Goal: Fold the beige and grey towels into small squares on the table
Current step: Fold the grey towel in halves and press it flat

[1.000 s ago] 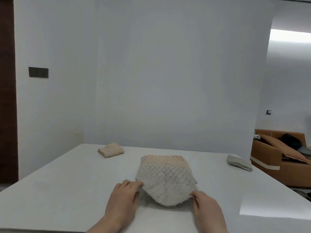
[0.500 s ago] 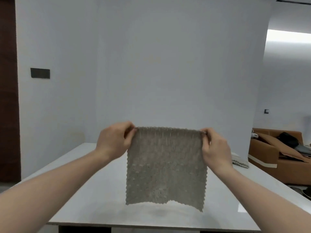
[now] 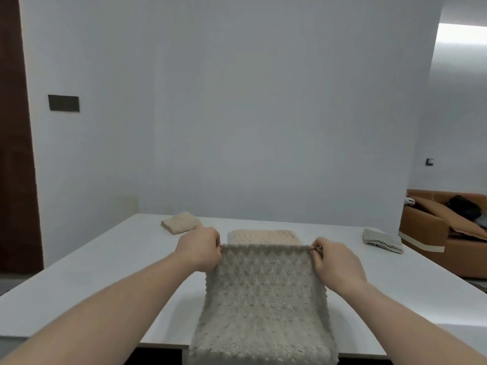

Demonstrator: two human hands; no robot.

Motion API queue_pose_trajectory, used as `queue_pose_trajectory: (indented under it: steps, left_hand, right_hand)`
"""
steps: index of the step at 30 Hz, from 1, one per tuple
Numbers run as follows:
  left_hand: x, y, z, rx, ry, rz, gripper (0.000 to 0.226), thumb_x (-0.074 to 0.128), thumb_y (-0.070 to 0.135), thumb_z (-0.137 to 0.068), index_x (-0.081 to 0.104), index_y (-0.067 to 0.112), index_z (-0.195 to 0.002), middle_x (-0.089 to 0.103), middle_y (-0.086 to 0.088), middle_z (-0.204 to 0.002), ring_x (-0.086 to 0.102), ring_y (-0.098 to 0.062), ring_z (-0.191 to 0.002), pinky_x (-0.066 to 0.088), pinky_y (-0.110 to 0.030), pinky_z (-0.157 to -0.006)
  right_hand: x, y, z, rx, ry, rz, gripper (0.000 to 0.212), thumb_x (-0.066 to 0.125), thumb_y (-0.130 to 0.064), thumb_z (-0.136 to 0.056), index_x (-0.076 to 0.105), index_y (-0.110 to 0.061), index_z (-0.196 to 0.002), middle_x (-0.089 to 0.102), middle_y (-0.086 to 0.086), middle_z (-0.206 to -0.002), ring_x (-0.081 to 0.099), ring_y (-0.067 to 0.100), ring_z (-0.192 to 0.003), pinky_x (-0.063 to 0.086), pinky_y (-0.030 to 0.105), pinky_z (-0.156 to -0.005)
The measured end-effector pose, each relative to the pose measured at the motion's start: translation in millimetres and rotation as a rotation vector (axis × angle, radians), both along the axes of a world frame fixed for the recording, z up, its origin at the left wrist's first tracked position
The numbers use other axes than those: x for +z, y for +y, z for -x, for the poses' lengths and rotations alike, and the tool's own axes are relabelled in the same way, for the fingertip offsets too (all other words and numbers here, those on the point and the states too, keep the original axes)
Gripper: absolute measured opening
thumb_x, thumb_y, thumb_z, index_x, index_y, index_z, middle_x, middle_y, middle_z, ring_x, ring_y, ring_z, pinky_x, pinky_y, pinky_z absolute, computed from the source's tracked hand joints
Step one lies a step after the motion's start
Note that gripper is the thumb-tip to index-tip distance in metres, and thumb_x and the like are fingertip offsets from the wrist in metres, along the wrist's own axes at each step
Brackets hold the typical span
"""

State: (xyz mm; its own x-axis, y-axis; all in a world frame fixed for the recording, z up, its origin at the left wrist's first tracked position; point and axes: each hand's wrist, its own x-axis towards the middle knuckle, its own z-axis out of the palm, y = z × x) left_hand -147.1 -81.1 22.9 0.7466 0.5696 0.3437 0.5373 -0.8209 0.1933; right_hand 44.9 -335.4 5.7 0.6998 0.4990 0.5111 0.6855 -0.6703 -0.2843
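Grey towel (image 3: 263, 299) pinched at far corners by left hand (image 3: 201, 250) and right hand (image 3: 334, 262), draped over near table (image 3: 79, 272) edge. Spreading step, apparently. Next: towel laid flat, then halved.

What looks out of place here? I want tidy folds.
The grey towel, pinched by the left hand and right hand, hangs past the table edge.

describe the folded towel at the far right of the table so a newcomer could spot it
Start at the white table, then follow its far edge right toward the orange sofa. The small folded grey towel lies alone there, not the beige bundle far left nor the towel held in the hands.
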Motion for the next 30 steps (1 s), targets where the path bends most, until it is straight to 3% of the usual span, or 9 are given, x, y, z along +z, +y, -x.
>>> queue_pose_trajectory:
  steps: [4, 8, 11, 15, 19, 22, 25, 30]
  left_hand:
    - [-9.5, 6.0, -20.9, 0.014, -0.018, 0.145, 0.016, 0.056, 0.021, -0.086, 0.070, 0.026, -0.090, 0.071, 0.007, -0.083, 0.067, -0.017, -0.078, 0.052, -0.029, -0.062]
    - [-4.0, 17.1, -40.9, 0.025, -0.125, 0.252, 0.014, 0.057, 0.023, -0.089, 0.070, 0.027, -0.088, 0.072, 0.008, -0.081, 0.070, -0.018, -0.078, 0.062, -0.038, -0.075]
    - [0.5, 27.0, -53.5, 0.020, -0.177, 0.339, 0.023, 0.054, 0.021, -0.082, 0.070, 0.031, -0.095, 0.073, 0.012, -0.090, 0.070, -0.015, -0.088, 0.061, -0.034, -0.081]
    - [-0.6, 28.0, -59.1, -0.054, -0.178, 0.471, 0.038, 0.048, 0.018, -0.080, 0.066, 0.026, -0.113, 0.072, 0.007, -0.105, 0.070, -0.018, -0.082, 0.056, -0.026, -0.063]
    - [-12.9, 21.8, -52.9, -0.072, -0.157, 0.521, 0.031, 0.053, 0.025, -0.091, 0.061, 0.028, -0.121, 0.068, 0.008, -0.115, 0.070, -0.019, -0.081, 0.055, -0.026, -0.057]
    - [-22.1, 19.6, -45.0, -0.070, -0.186, 0.510, 0.018, 0.053, 0.033, -0.095, 0.067, 0.028, -0.105, 0.071, 0.006, -0.102, 0.070, -0.019, -0.084, 0.060, -0.033, -0.066]
    - [-30.9, 16.4, -34.1, -0.045, -0.212, 0.494, 0.018, 0.056, 0.035, -0.094, 0.073, 0.032, -0.088, 0.074, 0.008, -0.086, 0.070, -0.015, -0.081, 0.062, -0.037, -0.077]
    - [-47.3, 2.2, -12.1, 0.005, -0.200, 0.440, 0.016, 0.063, 0.028, -0.087, 0.077, 0.034, -0.084, 0.073, 0.018, -0.084, 0.067, -0.008, -0.088, 0.060, -0.033, -0.083]
  right_hand:
    - [-5.4, 7.0, -14.8, -0.010, 0.007, 0.025, 0.017, 0.049, -0.036, -0.101, 0.062, -0.027, -0.096, 0.069, -0.003, -0.091, 0.059, 0.024, -0.078, 0.046, 0.034, -0.063]
    - [-0.3, 17.0, -34.1, -0.038, 0.026, -0.012, 0.014, 0.052, -0.033, -0.099, 0.064, -0.027, -0.092, 0.070, -0.001, -0.091, 0.061, 0.028, -0.083, 0.042, 0.032, -0.063]
    - [3.3, 26.9, -47.9, -0.036, 0.087, -0.102, 0.014, 0.053, -0.027, -0.097, 0.062, -0.030, -0.087, 0.070, 0.000, -0.088, 0.062, 0.027, -0.084, 0.044, 0.032, -0.064]
    - [1.6, 34.3, -54.0, -0.049, 0.210, -0.256, 0.015, 0.054, -0.022, -0.096, 0.067, -0.029, -0.092, 0.069, -0.003, -0.088, 0.062, 0.023, -0.084, 0.044, 0.030, -0.068]
    - [-13.2, 30.2, -48.7, 0.022, 0.242, -0.238, 0.017, 0.055, -0.020, -0.096, 0.068, -0.030, -0.093, 0.070, -0.009, -0.093, 0.065, 0.018, -0.089, 0.052, 0.031, -0.075]
    - [-21.5, 21.8, -39.1, 0.074, 0.246, -0.191, 0.021, 0.055, -0.016, -0.092, 0.068, -0.032, -0.088, 0.069, -0.014, -0.089, 0.066, 0.012, -0.086, 0.053, 0.030, -0.072]
    - [-28.5, 8.9, -28.0, 0.111, 0.248, -0.137, 0.021, 0.057, -0.014, -0.086, 0.067, -0.032, -0.083, 0.069, -0.013, -0.087, 0.066, 0.012, -0.087, 0.052, 0.029, -0.072]
    - [-39.2, -18.1, -10.5, 0.139, 0.290, -0.003, 0.016, 0.060, -0.018, -0.080, 0.067, -0.033, -0.079, 0.067, -0.015, -0.090, 0.063, 0.008, -0.088, 0.054, 0.032, -0.076]
